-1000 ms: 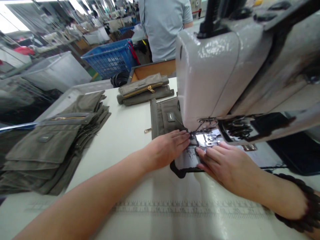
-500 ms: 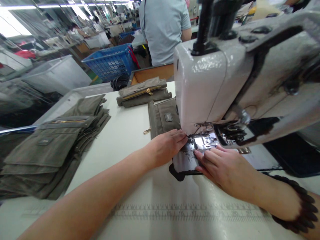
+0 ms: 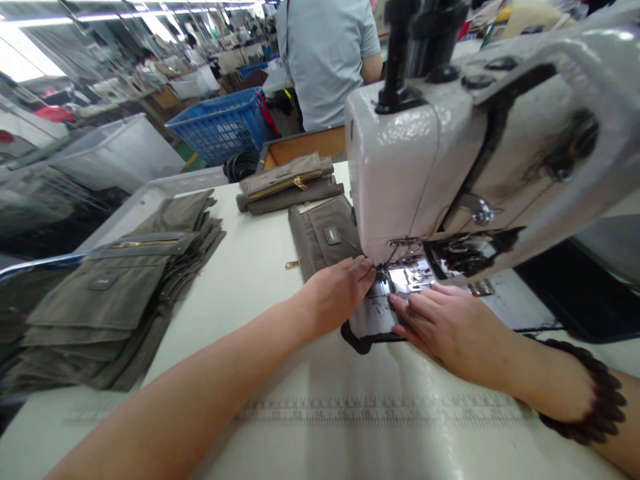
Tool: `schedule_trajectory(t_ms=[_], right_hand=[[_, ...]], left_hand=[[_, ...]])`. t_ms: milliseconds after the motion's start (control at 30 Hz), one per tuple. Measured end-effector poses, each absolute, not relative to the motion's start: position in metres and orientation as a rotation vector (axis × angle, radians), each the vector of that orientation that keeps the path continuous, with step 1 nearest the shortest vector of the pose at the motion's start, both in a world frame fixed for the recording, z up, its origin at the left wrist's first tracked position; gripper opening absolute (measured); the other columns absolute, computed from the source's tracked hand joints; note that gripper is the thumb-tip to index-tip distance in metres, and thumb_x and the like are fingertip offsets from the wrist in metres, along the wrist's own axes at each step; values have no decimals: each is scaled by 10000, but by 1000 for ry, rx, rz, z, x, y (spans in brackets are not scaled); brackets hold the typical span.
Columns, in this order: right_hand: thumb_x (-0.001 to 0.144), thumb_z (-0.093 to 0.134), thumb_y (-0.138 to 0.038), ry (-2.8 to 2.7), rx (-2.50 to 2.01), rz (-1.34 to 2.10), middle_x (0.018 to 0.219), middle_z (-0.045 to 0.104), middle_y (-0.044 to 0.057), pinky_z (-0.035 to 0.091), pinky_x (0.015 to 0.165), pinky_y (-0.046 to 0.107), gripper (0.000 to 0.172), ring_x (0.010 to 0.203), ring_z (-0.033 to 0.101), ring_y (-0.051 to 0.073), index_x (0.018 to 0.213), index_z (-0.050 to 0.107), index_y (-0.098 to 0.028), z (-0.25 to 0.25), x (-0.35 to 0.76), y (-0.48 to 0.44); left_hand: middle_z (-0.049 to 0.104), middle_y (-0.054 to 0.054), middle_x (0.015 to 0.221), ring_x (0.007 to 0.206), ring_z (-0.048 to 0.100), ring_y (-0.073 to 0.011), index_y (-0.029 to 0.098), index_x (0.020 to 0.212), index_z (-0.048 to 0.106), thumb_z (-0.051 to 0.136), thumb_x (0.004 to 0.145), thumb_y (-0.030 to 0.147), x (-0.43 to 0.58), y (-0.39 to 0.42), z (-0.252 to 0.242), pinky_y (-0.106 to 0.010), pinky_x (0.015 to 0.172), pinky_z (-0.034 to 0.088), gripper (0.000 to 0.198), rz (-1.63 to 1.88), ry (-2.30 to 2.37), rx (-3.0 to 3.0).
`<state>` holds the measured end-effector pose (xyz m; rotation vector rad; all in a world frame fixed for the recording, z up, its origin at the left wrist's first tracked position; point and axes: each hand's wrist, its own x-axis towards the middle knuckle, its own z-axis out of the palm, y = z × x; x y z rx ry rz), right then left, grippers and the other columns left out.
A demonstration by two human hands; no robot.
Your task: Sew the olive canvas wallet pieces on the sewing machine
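My left hand point(image 3: 337, 295) lies with fingers extended and pressed down over the near edge of a grey-green fabric piece point(image 3: 313, 223), left of the needle area. That piece carries a small label point(image 3: 331, 235) and a gold zipper pull point(image 3: 292, 265). My right hand point(image 3: 435, 320) rests its fingertips on the shiny metal plate point(image 3: 373, 319) of the sewing machine point(image 3: 395, 167), fingers partly bent, with no fabric visible in them. Under the machine head, the presser foot and needle are small and partly hidden. A dark beaded bracelet point(image 3: 590, 393) circles my right wrist.
A stack of grey-green zippered fabric pieces point(image 3: 100, 300) lies on the table's left. Folded zippered pieces point(image 3: 287, 187) sit behind the work. Beyond are a blue plastic basket point(image 3: 220, 127) and a person in a light blue shirt point(image 3: 327, 67). Ruler markings point(image 3: 350, 413) run along the near tabletop.
The labelled fabric piece has turned slightly, its far left corner shifting left. Both hands stay nearly in place. The view has tilted a little.
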<state>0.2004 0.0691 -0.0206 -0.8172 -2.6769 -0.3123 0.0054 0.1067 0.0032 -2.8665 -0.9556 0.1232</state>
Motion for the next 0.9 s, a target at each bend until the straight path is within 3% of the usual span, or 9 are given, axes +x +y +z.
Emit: schedule_trajectory(t_ms=[133,333,467,700,833,900], right_hand=[[931,314,-264,-2682,-791,-266,682,540,41,280,585,312,352,610,436,162,897,619,-90,-21,202,70],[908,307,-196,-2676,-773,-126,603,484,32,221,544,313,375,558,379,165,632,558,-156,-18,203,70],[854,382,-155,-2678,-779,-116,605,494,36,208,546,313,306,562,373,165,589,536,-168,-17,203,71],[823,438,-146,-2684,-803,-177,594,509,35,217,557,315,268,555,395,161,578,545,-168,-15,202,70],[861,417,-198,-2712,-822,-195,656,555,44,257,578,317,244,587,447,163,720,610,-148,-15,202,70],[871,427,-244,-2724,-879,-184,705,578,51,286,593,318,231,613,475,169,872,621,-118,-15,204,68]], left_hand=[[530,-217,1164,1086,517,-246,-13,1156,501,415,858,110,30,77,10,-317,915,434,335,336,-1212,-2747],[546,-310,1064,989,572,-303,-91,1111,515,360,855,59,67,53,11,-347,789,496,334,351,-1527,-2569],[552,-308,1046,945,589,-296,-88,1102,521,369,838,36,76,54,12,-334,723,513,330,422,-1687,-2536],[509,-316,1124,1043,537,-310,-101,1117,495,353,836,23,81,56,16,-366,828,474,339,437,-1741,-2541],[563,-170,1140,1068,533,-238,61,1116,533,464,843,148,40,57,36,-345,910,440,295,176,-1543,-2940],[513,-111,1226,1093,514,-213,146,1215,449,544,812,270,8,55,43,-340,926,440,432,18,-1531,-3075]])
